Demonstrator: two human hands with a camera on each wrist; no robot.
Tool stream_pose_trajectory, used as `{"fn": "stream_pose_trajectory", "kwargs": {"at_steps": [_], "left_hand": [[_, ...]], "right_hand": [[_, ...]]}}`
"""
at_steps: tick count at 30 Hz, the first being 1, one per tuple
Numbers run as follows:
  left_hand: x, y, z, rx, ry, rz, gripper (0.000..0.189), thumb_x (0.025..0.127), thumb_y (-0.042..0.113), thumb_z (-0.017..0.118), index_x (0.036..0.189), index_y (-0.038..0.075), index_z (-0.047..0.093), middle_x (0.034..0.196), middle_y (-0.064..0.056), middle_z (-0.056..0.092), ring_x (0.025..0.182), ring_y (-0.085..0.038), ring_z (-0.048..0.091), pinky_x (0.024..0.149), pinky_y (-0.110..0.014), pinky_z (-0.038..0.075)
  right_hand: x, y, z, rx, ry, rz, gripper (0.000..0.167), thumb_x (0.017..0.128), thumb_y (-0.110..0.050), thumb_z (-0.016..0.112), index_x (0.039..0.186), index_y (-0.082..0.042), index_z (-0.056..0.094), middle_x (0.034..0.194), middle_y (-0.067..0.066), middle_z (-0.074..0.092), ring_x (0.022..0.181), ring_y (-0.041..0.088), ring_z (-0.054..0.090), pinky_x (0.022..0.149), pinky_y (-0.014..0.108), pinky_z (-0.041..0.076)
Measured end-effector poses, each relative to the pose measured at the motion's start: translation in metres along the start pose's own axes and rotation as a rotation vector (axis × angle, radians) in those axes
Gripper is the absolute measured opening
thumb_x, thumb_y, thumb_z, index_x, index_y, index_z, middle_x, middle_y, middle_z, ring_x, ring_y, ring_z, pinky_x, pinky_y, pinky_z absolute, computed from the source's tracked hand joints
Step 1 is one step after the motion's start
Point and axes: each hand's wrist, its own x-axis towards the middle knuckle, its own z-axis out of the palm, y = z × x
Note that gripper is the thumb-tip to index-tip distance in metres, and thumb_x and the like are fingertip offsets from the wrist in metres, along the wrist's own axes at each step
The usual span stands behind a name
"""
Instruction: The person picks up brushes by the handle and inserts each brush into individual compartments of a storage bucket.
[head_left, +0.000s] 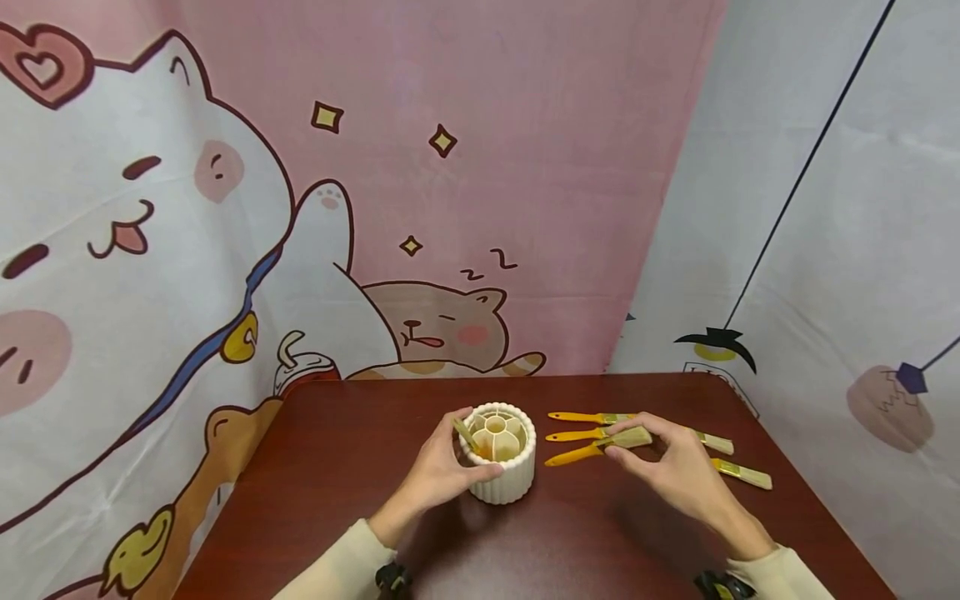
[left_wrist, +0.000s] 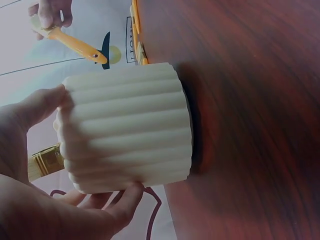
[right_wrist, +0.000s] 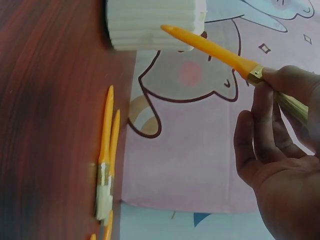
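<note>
My left hand [head_left: 442, 467] grips a cream ribbed brush holder [head_left: 504, 483], which stands upright on the table. Its top is divided into several compartments around a round middle one. Inside, at the left, a paintbrush [head_left: 467, 435] leans with its bristles up; its ferrule [left_wrist: 49, 159] shows beyond the rim in the left wrist view. To the right, my right hand [head_left: 678, 471] pinches another paintbrush [head_left: 576, 456] near its ferrule, above the table. That brush's yellow handle [right_wrist: 210, 47] points toward the holder without touching it; fingers partly hide the bristle end.
Several more yellow-handled brushes [head_left: 742, 473] lie on the brown table [head_left: 337, 450] under and beyond my right hand, partly hidden by it. A cloth backdrop [head_left: 525, 167] with cartoon cats hangs behind the table's far edge.
</note>
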Motion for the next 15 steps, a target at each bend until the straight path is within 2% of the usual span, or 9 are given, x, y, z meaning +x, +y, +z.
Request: {"fn": "stream_pose_trajectory", "kwargs": {"at_steps": [2, 6, 11, 15], "left_hand": [[0.001, -0.001, -0.001, -0.02, -0.017, 0.002, 0.108, 0.081, 0.027, 0.108, 0.169, 0.005, 0.05, 0.153, -0.019, 0.071, 0.137, -0.032, 0.074, 0.114, -0.044, 0.06], [0.003, -0.003, -0.003, -0.076, -0.053, -0.002, 0.107, 0.084, 0.021, 0.106, 0.172, 0.006, 0.047, 0.155, -0.019, 0.071, 0.138, -0.033, 0.075, 0.111, -0.04, 0.061], [0.003, -0.003, -0.006, -0.147, -0.089, -0.026, 0.106, 0.086, 0.016, 0.104, 0.174, 0.008, 0.045, 0.16, -0.021, 0.069, 0.143, -0.038, 0.073, 0.115, -0.05, 0.061], [0.003, -0.003, -0.007, -0.167, -0.104, -0.033, 0.105, 0.087, 0.015, 0.103, 0.175, 0.01, 0.045, 0.162, -0.02, 0.068, 0.145, -0.039, 0.072, 0.117, -0.055, 0.06]], "right_hand": [[0.002, -0.004, 0.001, 0.051, -0.006, -0.017, 0.03, 0.099, -0.008, 0.093, 0.124, -0.02, 0.083, 0.119, 0.004, 0.085, 0.086, 0.009, 0.082, 0.07, 0.026, 0.066], [0.008, -0.013, 0.004, 0.086, 0.003, -0.072, 0.029, 0.098, -0.003, 0.093, 0.121, -0.017, 0.083, 0.113, 0.005, 0.087, 0.091, 0.011, 0.084, 0.075, 0.026, 0.068], [0.014, -0.027, 0.011, 0.093, 0.021, -0.106, 0.026, 0.097, -0.003, 0.094, 0.112, -0.021, 0.083, 0.104, 0.001, 0.087, 0.089, 0.011, 0.084, 0.079, 0.024, 0.068], [0.019, -0.036, 0.018, 0.069, 0.041, -0.133, 0.027, 0.094, -0.004, 0.096, 0.106, -0.024, 0.083, 0.099, -0.003, 0.084, 0.087, 0.009, 0.079, 0.077, 0.022, 0.066]]}}
